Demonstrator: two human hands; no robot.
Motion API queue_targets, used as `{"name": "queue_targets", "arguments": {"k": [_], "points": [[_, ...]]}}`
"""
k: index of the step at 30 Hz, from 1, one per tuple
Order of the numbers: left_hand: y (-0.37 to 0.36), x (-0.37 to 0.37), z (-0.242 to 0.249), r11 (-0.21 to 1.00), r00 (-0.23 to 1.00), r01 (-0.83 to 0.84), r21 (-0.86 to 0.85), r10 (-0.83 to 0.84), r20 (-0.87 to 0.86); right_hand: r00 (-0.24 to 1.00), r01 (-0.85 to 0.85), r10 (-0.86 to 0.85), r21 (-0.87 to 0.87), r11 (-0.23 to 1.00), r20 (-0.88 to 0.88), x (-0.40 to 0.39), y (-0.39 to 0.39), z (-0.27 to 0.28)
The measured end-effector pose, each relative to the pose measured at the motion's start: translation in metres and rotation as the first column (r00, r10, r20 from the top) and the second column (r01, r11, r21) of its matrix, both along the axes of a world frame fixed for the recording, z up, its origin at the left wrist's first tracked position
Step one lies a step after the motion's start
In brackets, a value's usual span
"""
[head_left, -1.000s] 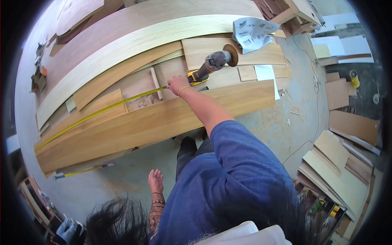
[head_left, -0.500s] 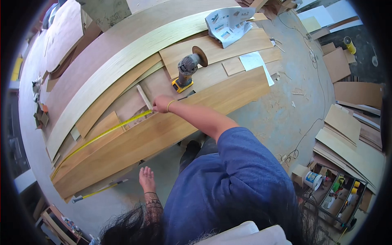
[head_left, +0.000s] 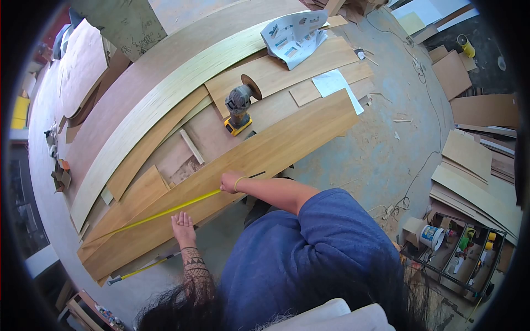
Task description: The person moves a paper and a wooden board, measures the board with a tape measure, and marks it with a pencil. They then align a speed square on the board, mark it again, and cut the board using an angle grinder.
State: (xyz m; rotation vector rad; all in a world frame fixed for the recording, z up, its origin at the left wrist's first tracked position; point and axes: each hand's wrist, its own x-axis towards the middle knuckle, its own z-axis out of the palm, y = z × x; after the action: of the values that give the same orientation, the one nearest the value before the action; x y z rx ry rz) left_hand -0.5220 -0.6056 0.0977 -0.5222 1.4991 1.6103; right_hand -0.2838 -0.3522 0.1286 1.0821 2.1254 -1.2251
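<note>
My right hand [head_left: 228, 181] is closed around one end of a yellow tape measure [head_left: 171, 209], above the long wooden board [head_left: 298, 132]. From that fist a thin dark stick, like a pencil [head_left: 258, 174], points right. The blade stretches left across the board toward its far left end. My left hand [head_left: 183, 227] is palm up with fingers extended, by the board's near edge and just below the tape, holding nothing. Beyond the board, a cordless angle grinder [head_left: 238, 107] with a round disc stands on its yellow battery.
A crumpled printed sheet [head_left: 295, 38] and a white paper [head_left: 334, 85] lie on more boards behind. A short wood strip [head_left: 191, 147] rests near the grinder. Another yellow-handled tool [head_left: 141, 269] is under the near edge. A divided tool crate [head_left: 452, 259] stands right.
My right hand has drawn the tape end toward me, from beyond the long board to over its surface. My left hand has risen to the board's near edge. The view has shifted slightly.
</note>
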Motion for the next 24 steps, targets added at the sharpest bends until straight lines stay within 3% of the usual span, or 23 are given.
{"name": "queue_targets", "arguments": {"k": [4, 11, 17, 19, 23, 24], "points": [[-0.011, 0.017, -0.009, 1.000, 0.999, -0.008, -0.024, 0.009, 0.036, 0.998, 0.013, -0.013, -0.004, 1.000, 0.069, 0.018, -0.002, -0.007], [-0.025, 0.036, -0.021, 0.999, 0.998, -0.002, -0.047, 0.005, 0.061, 0.997, 0.079, -0.079, -0.006, 0.997, 0.016, 0.061, 0.003, -0.020], [-0.018, 0.064, -0.028, 0.982, 0.991, 0.126, -0.143, -0.131, -0.022, 0.993, 0.098, -0.101, 0.053, 0.994, 0.054, 0.111, 0.003, -0.031], [-0.011, 0.079, -0.027, 0.949, 0.965, 0.247, -0.195, -0.260, -0.041, 0.995, 0.054, -0.051, 0.034, 0.998, -0.083, 0.137, 0.010, -0.037], [-0.002, 0.124, -0.046, 0.918, 0.952, 0.298, -0.261, -0.307, 0.006, 0.978, 0.068, -0.062, 0.027, 0.997, -0.199, 0.210, 0.034, -0.047], [0.001, 0.140, -0.051, 0.915, 0.959, 0.284, -0.286, -0.268, 0.096, 0.973, 0.083, -0.075, 0.030, 0.996, -0.217, 0.230, 0.043, -0.049]]}}
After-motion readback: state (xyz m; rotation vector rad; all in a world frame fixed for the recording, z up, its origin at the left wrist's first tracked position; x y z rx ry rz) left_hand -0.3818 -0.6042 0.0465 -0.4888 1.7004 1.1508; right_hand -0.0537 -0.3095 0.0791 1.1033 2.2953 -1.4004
